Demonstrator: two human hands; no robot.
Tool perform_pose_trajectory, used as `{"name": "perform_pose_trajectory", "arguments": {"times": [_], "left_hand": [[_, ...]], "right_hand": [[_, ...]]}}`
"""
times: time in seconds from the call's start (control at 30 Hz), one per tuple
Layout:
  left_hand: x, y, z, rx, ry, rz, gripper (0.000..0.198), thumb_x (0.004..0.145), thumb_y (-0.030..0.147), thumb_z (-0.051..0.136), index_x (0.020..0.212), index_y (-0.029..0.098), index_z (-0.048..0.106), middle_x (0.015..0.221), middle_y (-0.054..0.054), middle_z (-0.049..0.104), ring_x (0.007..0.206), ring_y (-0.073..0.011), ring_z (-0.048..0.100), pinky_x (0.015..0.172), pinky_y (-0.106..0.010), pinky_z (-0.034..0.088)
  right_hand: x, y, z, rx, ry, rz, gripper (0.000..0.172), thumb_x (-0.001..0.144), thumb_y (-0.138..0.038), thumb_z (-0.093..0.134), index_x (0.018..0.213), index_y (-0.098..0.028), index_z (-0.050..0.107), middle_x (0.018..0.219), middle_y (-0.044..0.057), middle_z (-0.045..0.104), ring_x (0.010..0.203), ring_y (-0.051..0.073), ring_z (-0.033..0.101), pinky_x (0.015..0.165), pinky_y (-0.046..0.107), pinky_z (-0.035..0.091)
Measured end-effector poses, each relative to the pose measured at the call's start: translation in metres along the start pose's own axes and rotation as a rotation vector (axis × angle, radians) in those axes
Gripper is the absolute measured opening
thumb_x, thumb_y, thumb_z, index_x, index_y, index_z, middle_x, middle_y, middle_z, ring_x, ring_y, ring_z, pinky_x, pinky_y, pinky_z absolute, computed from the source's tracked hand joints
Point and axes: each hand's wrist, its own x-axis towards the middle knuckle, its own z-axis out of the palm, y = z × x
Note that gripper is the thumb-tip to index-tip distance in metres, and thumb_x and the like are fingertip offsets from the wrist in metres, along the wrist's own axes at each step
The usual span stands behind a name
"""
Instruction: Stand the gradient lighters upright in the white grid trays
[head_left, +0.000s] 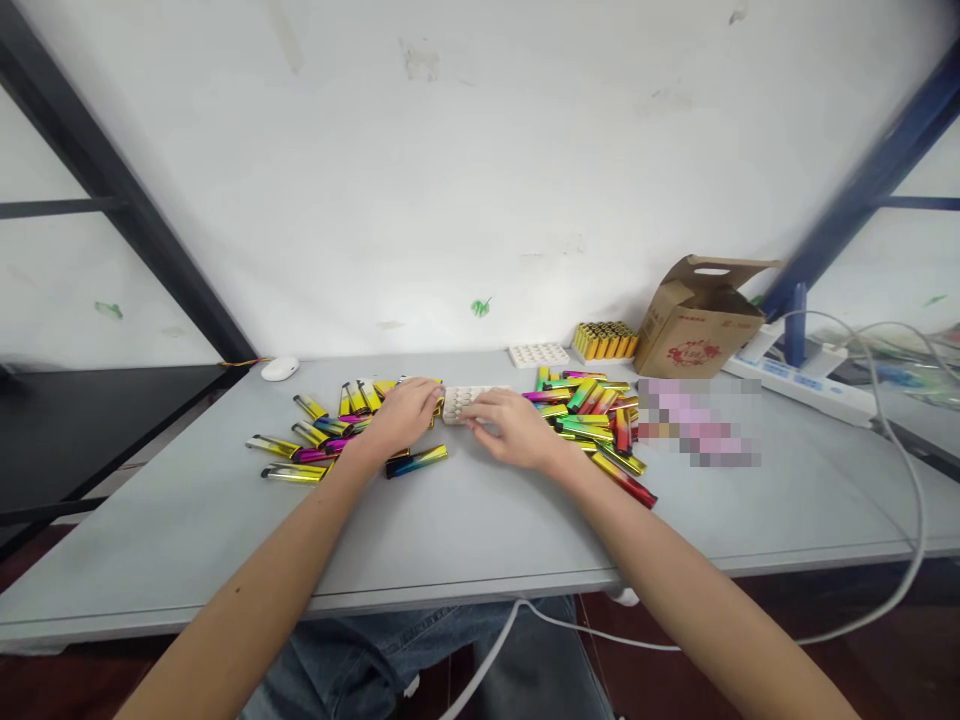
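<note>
A white tray with rows of round holes (456, 404) lies on the table between my two hands. My left hand (405, 412) is at the tray's left end, its fingers bent down and together; whatever lies under the fingertips is mostly hidden. Over the tray's near right part reaches my right hand (514, 428), fingers bent and thumb apart, with nothing visible between them. Shiny lighters, mostly yellow and purple (307, 435), are spread around my left hand. One blue and yellow lighter (420, 460) lies nearer to me. Beside my right hand is a heap of multicoloured lighters (589, 410).
Behind the right heap stand a second white holed tray (538, 354) and a block of upright yellow lighters (606, 340). An open cardboard box (694, 325), a power strip (802, 385) and a white cable (916, 500) are on the right. A white mouse-like object (280, 369) lies back left.
</note>
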Motion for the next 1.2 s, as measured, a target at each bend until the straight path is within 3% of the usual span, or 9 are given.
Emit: {"name": "perform_pose_trajectory", "arguments": {"times": [0.13, 0.27, 0.47, 0.6, 0.7, 0.77, 0.93, 1.07, 1.2], "left_hand": [[0.0, -0.004, -0.006, -0.019, 0.115, -0.092, 0.045, 0.099, 0.03, 0.027, 0.122, 0.012, 0.061, 0.124, -0.012, 0.066, 0.117, -0.0254, 0.058, 0.104, -0.042, 0.043], [0.0, -0.005, -0.01, 0.019, 0.138, -0.157, 0.044, 0.093, 0.018, 0.03, 0.124, 0.013, 0.062, 0.124, -0.01, 0.067, 0.118, -0.0259, 0.058, 0.103, -0.042, 0.044], [0.0, -0.001, -0.009, 0.078, 0.178, -0.2, 0.039, 0.093, 0.02, 0.035, 0.116, 0.016, 0.067, 0.112, -0.008, 0.072, 0.107, -0.0275, 0.064, 0.096, -0.042, 0.048], [0.0, 0.0, -0.008, 0.095, 0.163, -0.193, 0.037, 0.094, 0.025, 0.036, 0.11, 0.016, 0.069, 0.111, -0.008, 0.072, 0.106, -0.0293, 0.064, 0.095, -0.044, 0.048], [0.001, 0.0, -0.008, 0.084, 0.174, -0.195, 0.037, 0.094, 0.025, 0.037, 0.108, 0.016, 0.069, 0.111, -0.009, 0.072, 0.107, -0.0295, 0.063, 0.095, -0.044, 0.048], [0.001, 0.002, -0.007, 0.074, 0.173, -0.189, 0.036, 0.094, 0.026, 0.037, 0.107, 0.016, 0.069, 0.111, -0.009, 0.072, 0.108, -0.0296, 0.063, 0.095, -0.044, 0.048], [-0.002, 0.026, 0.004, 0.037, 0.156, -0.019, 0.028, 0.094, 0.029, 0.044, 0.102, 0.016, 0.068, 0.105, -0.01, 0.071, 0.105, -0.0279, 0.062, 0.093, -0.043, 0.048], [-0.008, 0.049, 0.016, -0.026, 0.032, 0.237, 0.025, 0.093, 0.027, 0.049, 0.111, 0.018, 0.064, 0.118, -0.011, 0.065, 0.115, -0.0257, 0.057, 0.102, -0.042, 0.045], [-0.011, 0.055, 0.022, -0.045, -0.037, 0.271, 0.028, 0.093, 0.031, 0.053, 0.116, 0.019, 0.061, 0.123, -0.012, 0.062, 0.12, -0.0273, 0.055, 0.105, -0.046, 0.043]], "right_hand": [[0.003, -0.021, 0.016, 0.088, -0.073, -0.192, 0.031, 0.089, -0.018, 0.052, 0.118, -0.018, 0.064, 0.121, 0.008, 0.066, 0.108, 0.021, 0.058, 0.098, 0.037, 0.043], [0.005, -0.029, 0.027, 0.113, -0.183, -0.27, 0.034, 0.091, -0.019, 0.052, 0.123, -0.017, 0.061, 0.127, 0.008, 0.064, 0.115, 0.021, 0.056, 0.101, 0.036, 0.041], [0.003, -0.023, 0.022, 0.029, -0.199, -0.052, 0.03, 0.091, -0.031, 0.058, 0.116, -0.016, 0.064, 0.105, 0.011, 0.065, 0.099, 0.023, 0.06, 0.089, 0.038, 0.045], [0.002, -0.02, 0.02, 0.117, -0.217, 0.003, 0.021, 0.092, -0.028, 0.056, 0.107, -0.017, 0.067, 0.101, 0.011, 0.062, 0.098, 0.023, 0.058, 0.087, 0.037, 0.045], [0.005, -0.017, 0.018, 0.404, -0.076, 0.109, 0.019, 0.09, -0.027, 0.058, 0.106, -0.018, 0.062, 0.106, 0.01, 0.061, 0.098, 0.021, 0.058, 0.089, 0.037, 0.045], [0.009, -0.014, 0.014, 0.728, 0.065, 0.256, 0.02, 0.089, -0.03, 0.059, 0.105, -0.019, 0.056, 0.106, 0.008, 0.063, 0.096, 0.02, 0.059, 0.088, 0.037, 0.046], [0.017, -0.007, -0.004, 1.518, 0.272, 0.638, 0.021, 0.085, -0.034, 0.059, 0.099, -0.021, 0.051, 0.081, 0.0, 0.064, 0.07, 0.015, 0.061, 0.073, 0.032, 0.05], [0.016, 0.0, -0.012, 1.771, 0.289, 0.726, 0.026, 0.087, -0.045, 0.052, 0.093, -0.019, 0.055, 0.057, -0.006, 0.046, 0.047, 0.01, 0.042, 0.051, 0.023, 0.039], [0.013, 0.005, -0.012, 1.889, 0.261, 0.701, 0.038, 0.093, -0.054, 0.041, 0.08, -0.02, 0.051, 0.051, -0.008, 0.035, 0.043, 0.009, 0.033, 0.047, 0.021, 0.034]]}}
